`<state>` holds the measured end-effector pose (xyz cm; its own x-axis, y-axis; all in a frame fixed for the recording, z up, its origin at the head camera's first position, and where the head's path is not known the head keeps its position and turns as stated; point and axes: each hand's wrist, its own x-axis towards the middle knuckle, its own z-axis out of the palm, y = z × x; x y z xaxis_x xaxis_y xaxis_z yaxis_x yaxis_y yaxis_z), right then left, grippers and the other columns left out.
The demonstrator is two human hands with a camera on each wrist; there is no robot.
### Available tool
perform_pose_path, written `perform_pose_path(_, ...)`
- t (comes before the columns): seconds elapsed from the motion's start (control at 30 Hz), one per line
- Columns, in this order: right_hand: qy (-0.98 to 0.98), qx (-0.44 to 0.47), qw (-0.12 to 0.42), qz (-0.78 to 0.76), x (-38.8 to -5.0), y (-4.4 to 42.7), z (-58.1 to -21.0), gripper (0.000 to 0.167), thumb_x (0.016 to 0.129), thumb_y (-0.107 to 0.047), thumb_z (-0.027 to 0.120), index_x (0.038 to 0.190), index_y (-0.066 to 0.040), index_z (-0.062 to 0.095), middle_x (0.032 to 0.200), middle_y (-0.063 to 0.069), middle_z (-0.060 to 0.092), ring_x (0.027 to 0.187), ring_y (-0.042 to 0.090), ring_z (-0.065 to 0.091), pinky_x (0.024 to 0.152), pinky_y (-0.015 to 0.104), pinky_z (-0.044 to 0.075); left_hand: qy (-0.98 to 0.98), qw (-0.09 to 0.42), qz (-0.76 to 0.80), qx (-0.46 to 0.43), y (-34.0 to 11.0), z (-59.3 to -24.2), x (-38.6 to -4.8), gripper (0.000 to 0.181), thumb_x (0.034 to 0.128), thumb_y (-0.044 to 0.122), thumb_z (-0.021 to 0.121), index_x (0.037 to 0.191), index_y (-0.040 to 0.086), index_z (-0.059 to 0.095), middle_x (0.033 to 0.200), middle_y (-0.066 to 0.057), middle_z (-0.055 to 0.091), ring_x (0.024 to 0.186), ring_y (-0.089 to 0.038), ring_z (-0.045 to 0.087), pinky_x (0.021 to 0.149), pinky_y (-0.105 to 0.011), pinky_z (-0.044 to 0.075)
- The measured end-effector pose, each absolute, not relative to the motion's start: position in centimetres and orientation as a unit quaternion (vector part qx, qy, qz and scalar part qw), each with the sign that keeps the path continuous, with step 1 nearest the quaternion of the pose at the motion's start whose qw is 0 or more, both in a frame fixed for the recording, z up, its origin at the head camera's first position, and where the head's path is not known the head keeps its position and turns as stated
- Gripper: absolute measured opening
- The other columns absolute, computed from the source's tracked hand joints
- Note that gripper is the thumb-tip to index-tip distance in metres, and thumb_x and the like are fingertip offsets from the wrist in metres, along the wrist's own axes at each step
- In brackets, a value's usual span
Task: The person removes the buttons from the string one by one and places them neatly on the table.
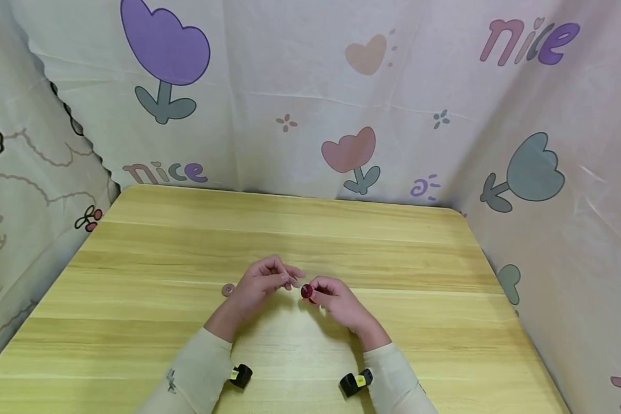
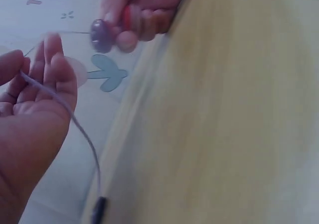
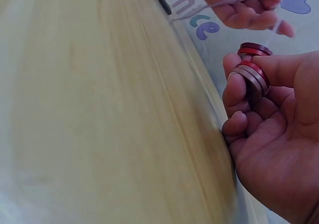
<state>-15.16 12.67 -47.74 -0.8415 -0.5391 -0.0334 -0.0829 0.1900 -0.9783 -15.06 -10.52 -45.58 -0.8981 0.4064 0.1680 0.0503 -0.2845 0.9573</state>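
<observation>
Between thumb and fingers my left hand (image 1: 263, 282) pinches a thin greyish string (image 2: 82, 124). One end of it hangs loose and carries a dark tip (image 2: 99, 211). From the pinch the string runs taut across to a group of round buttons (image 3: 255, 77), dark red, bright red and brownish. These are gripped by the thumb and curled fingers of my right hand (image 1: 341, 302), a short gap from the left. The foremost button (image 2: 101, 36) looks purplish in the left wrist view, with the string meeting it. A single brownish button (image 1: 228, 290) lies on the table just left of my left hand.
The wooden table (image 1: 160, 241) stretches around both hands. Patterned cloth (image 1: 279, 69) hangs behind it and at both sides. A black wrist device (image 1: 242, 376) is at the left sleeve, and a similar black device (image 1: 354, 383) is at the right one.
</observation>
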Motion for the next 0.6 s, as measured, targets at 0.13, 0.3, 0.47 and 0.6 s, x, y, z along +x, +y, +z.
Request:
perform_pose_path(0.13, 0.747, -0.212, 0.196, -0.599, -15.2, 12.7, -47.5, 0.016, 0.102, 0.000, 0.051, 0.098, 0.013, 0.060, 0.092, 0.035, 0.056, 0.084, 0.046, 0.052, 0.072, 0.039, 0.044, 0.567, 0.135, 0.792, 0.182, -10.1, -46.3, -15.1, 0.019, 0.1042, 0.001, 0.046, 0.093, -0.014, 0.043, 0.097, -0.024, 0.066, 0.085, -0.024, 0.067, 0.078, -0.034, 0.053)
perform_pose_path(0.3, 0.742, -0.225, 0.196, -0.601, -14.6, 12.5, -45.8, 0.017, 0.101, 0.002, 0.051, 0.095, 0.016, 0.057, 0.090, 0.035, 0.055, 0.086, 0.048, 0.051, 0.078, 0.044, 0.044, 0.665, 0.094, 0.726, 0.150, -10.0, -46.3, -14.8, 0.017, 0.0951, 0.000, 0.065, 0.105, -0.009, 0.054, 0.091, -0.016, 0.064, 0.083, -0.026, 0.064, 0.075, -0.037, 0.054)
perform_pose_path(0.47, 0.737, -0.238, 0.186, -0.604, -14.1, 12.4, -44.7, 0.017, 0.101, 0.000, 0.051, 0.093, 0.015, 0.056, 0.088, 0.034, 0.053, 0.084, 0.046, 0.051, 0.076, 0.042, 0.045, 0.782, 0.032, 0.605, 0.145, -9.5, -46.5, -14.7, 0.030, 0.0797, -0.007, 0.078, 0.107, -0.002, 0.067, 0.086, -0.005, 0.065, 0.078, -0.020, 0.061, 0.068, -0.029, 0.052)
perform_pose_path(0.6, 0.733, -0.234, 0.193, -0.609, -14.1, 12.3, -44.7, 0.018, 0.102, 0.001, 0.051, 0.093, 0.016, 0.056, 0.089, 0.036, 0.053, 0.085, 0.048, 0.051, 0.076, 0.041, 0.044, 0.844, -0.031, 0.507, 0.172, -8.8, -46.4, -14.6, 0.023, 0.0765, -0.009, 0.080, 0.096, 0.003, 0.075, 0.081, 0.002, 0.064, 0.073, -0.013, 0.060, 0.066, -0.027, 0.053)
